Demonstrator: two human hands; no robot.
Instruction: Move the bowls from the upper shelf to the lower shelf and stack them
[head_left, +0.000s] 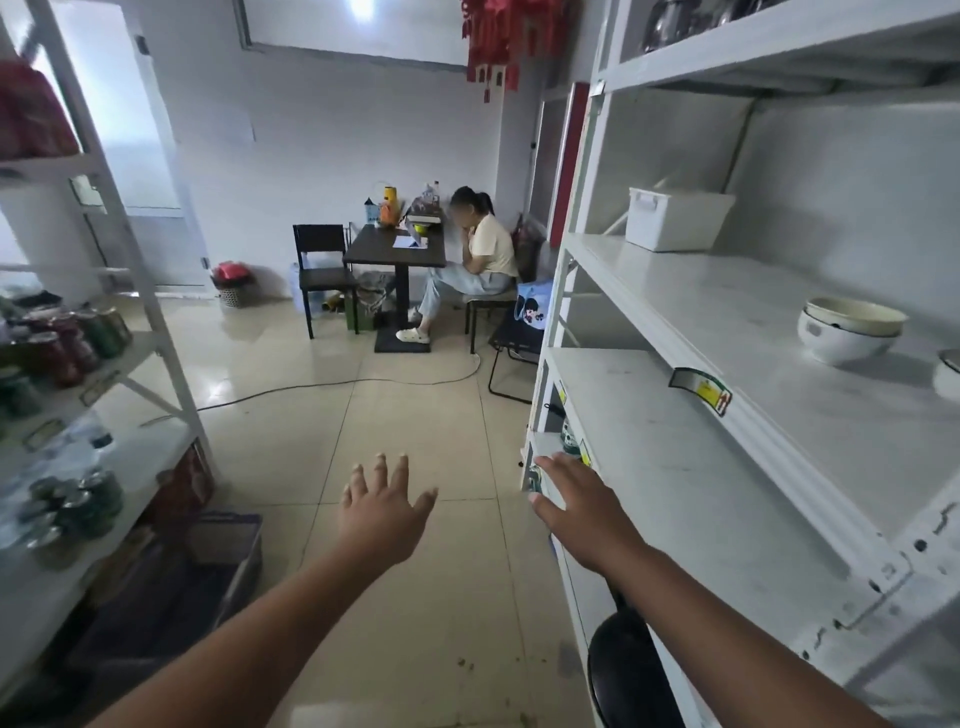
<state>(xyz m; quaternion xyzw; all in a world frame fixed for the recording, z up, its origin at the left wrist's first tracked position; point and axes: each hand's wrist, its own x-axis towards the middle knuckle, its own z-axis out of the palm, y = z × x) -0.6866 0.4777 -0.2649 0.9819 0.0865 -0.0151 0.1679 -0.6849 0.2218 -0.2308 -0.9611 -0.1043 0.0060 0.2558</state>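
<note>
Currently both hands are empty: left hand (382, 506) splayed wide over the floor, right hand (579, 499) flat, fingers straight, by the front edge of the lower shelf (675, 457). Stacked bowls (852, 330) sit on the upper shelf (753, 322), well apart from both hands, another bowl (949, 375) cut off at frame edge. Risk: a one-handed reach could tip the loose stack off the shelf.
</note>
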